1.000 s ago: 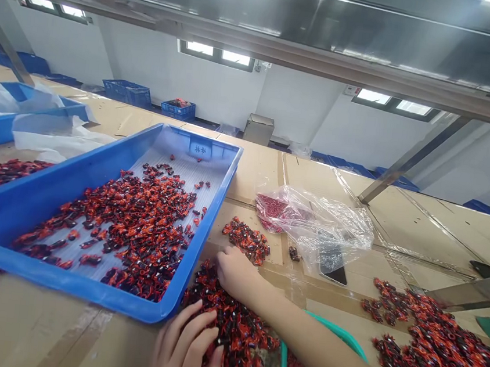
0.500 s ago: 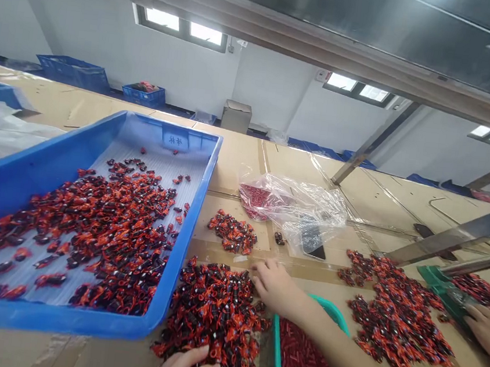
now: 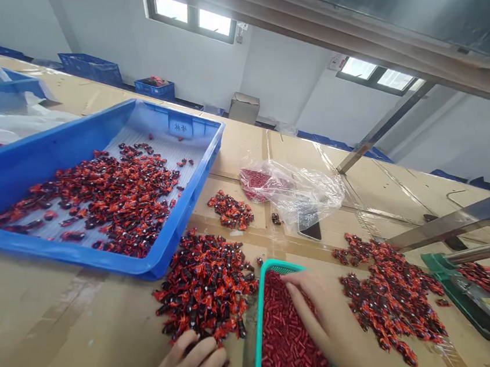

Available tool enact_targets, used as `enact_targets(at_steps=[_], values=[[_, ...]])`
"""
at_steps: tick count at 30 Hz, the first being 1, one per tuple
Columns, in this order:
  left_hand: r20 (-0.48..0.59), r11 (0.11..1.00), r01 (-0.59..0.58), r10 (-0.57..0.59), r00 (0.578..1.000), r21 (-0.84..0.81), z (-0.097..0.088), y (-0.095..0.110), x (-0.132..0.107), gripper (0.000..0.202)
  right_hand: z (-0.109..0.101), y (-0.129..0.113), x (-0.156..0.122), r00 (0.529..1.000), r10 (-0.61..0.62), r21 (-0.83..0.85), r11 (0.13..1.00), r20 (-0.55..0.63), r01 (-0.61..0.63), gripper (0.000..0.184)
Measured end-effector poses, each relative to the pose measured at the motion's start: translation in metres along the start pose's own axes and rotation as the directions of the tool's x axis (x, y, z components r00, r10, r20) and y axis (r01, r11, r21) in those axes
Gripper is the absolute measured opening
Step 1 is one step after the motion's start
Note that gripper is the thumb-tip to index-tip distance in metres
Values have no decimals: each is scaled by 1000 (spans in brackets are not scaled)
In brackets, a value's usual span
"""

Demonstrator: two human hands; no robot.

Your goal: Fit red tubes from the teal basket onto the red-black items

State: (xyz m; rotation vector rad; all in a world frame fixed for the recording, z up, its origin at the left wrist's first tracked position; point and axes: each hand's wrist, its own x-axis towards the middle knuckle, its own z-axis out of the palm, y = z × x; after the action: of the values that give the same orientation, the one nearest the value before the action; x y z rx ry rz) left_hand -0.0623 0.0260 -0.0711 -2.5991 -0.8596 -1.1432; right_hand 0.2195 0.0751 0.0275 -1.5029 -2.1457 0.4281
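Observation:
My left hand (image 3: pixel 195 362) is at the near edge of a heap of small black-and-red parts (image 3: pixel 212 285). Its fingers are curled, with a small dark part partly visible between them. Over a green basket (image 3: pixel 259 319) of short dark-red tubes (image 3: pixel 288 351) lies my right hand (image 3: pixel 315 305). Its thumb and forefinger tips are close together at the tubes in the basket's far part; whatever they hold is hidden.
A blue tray (image 3: pixel 153 264) of similar parts sits left. Behind are a smaller heap (image 3: pixel 231 210), a plastic bag (image 3: pixel 310 187) with red pieces and a phone (image 3: pixel 310 225). Right are another heap (image 3: pixel 394 298), a green-based tool (image 3: pixel 465 294) and metal posts (image 3: pixel 464 224).
My right hand has moved from the heap's far right edge back over the basket. My left hand has curled its fingers more tightly. Another person's hand at far right has left view.

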Motion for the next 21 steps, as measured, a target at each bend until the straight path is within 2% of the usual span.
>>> enact_targets(at_steps=[3, 6, 9, 13, 15, 18, 20, 21], values=[[67, 999, 30, -32, 997, 17, -6, 4, 0, 45, 3, 11, -46, 994, -110, -66, 992, -30, 107, 21], [126, 998, 54, -56, 990, 13, -4, 11, 5, 39, 18, 23, -78, 972, -232, -211, 952, -34, 219, 21], [146, 995, 100, -97, 985, -13, 1, 20, 6, 38, 34, 32, -93, 968, -246, -318, 922, -45, 220, 24], [157, 960, 267, -252, 955, -87, -4, 28, 5, 33, 44, 40, -95, 970, -229, -391, 903, -85, 179, 30], [139, 916, 372, -353, 925, -148, -11, 32, 8, 37, 46, 44, -92, 967, -237, -400, 898, -94, 181, 32], [115, 830, 501, -488, 865, -246, -20, 41, 17, 26, 49, 52, -85, 965, -236, -398, 901, -115, 173, 34], [111, 706, 588, -598, 793, -395, -24, 48, 25, 15, 51, 55, -81, 963, -242, -395, 902, -123, 176, 36], [126, 604, 617, -655, 745, -505, -24, 51, 28, 12, 51, 56, -79, 961, -247, -392, 902, -123, 181, 37]])
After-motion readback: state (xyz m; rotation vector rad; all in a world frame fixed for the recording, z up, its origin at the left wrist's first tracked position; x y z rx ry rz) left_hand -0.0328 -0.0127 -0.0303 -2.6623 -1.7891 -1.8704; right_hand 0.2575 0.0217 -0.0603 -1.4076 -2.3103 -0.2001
